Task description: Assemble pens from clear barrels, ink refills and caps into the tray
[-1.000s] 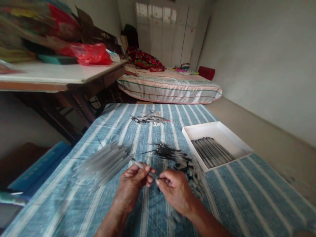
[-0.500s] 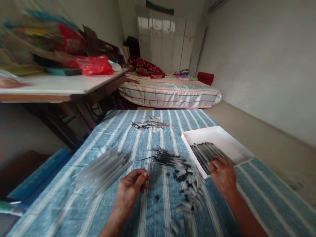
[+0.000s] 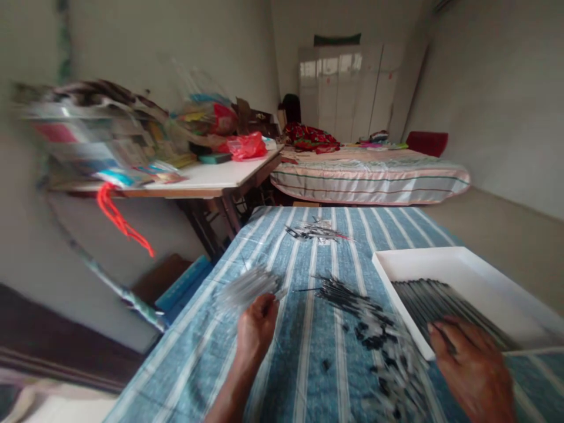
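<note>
My left hand (image 3: 258, 329) is at the near right end of a pile of clear plastic tubes (image 3: 242, 288), which look like pen barrels. Its fingers are pinched closed, and a pale tube end sticks out beside the fingertips. My right hand (image 3: 476, 364) lies over the near edge of a white box (image 3: 420, 326), its fingers curved and apart above a row of dark thin pens (image 3: 436, 294). Whether the fingertips touch them is hidden. Between my hands is a bunch of thin black refills (image 3: 339, 291), with small black and clear caps (image 3: 392, 358) strewn nearer me.
Blue striped cloth (image 3: 282, 376) covers the table. Farther back lies a loose heap of thin dark and clear pieces (image 3: 315, 231). A white side table (image 3: 211, 176) with bags stands at the left, and a bed (image 3: 370, 176) is beyond.
The view has turned left, so things sit farther right. My left hand has moved from the open cloth to the clear tubes. My right hand stays at the box, its fingers now looser.
</note>
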Action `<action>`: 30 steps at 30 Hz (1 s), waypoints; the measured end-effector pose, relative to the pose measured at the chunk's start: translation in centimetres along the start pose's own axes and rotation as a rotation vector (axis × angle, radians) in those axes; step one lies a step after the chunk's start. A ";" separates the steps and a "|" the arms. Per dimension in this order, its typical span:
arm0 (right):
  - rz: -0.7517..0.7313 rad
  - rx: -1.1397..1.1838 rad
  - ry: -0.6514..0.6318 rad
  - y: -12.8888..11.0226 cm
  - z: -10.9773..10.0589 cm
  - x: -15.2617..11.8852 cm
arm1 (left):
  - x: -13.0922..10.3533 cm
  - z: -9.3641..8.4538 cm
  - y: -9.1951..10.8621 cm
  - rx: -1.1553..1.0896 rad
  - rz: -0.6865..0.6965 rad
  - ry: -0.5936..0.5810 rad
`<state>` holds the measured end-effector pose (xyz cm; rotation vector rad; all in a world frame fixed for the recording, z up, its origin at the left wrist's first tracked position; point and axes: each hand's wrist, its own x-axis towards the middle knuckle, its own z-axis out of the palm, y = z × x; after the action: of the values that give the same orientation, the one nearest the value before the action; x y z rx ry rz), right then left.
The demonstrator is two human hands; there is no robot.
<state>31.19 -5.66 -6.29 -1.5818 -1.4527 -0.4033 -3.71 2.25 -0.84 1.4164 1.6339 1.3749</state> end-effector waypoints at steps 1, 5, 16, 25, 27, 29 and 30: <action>-0.059 0.032 -0.009 -0.8 0.2 0.2 | 0.1 -0.6 0.0 0.130 0.056 0.029; -0.267 0.174 -0.088 -5.3 2.1 0.6 | 0.2 -2.0 -0.3 0.571 0.132 -0.003; -0.425 0.242 -0.233 -9.7 5.7 -0.7 | 0.0 -1.3 -0.3 1.248 0.185 -0.325; -0.371 0.201 -0.283 -8.6 5.2 -0.6 | -0.6 -0.8 0.3 1.294 0.225 -0.272; -0.363 0.188 -0.275 -8.5 5.2 -0.6 | -0.7 -0.8 0.4 1.306 0.223 -0.238; -0.356 0.171 -0.273 -8.3 5.2 -0.6 | -0.8 -0.7 0.6 1.307 0.215 -0.202; -0.354 0.163 -0.273 -8.2 5.2 -0.6 | -0.8 -0.7 0.7 1.295 0.214 -0.188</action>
<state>21.87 -2.92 -6.25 -1.2858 -1.9358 -0.2678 -3.87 1.19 -0.19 2.3190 2.3808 0.0672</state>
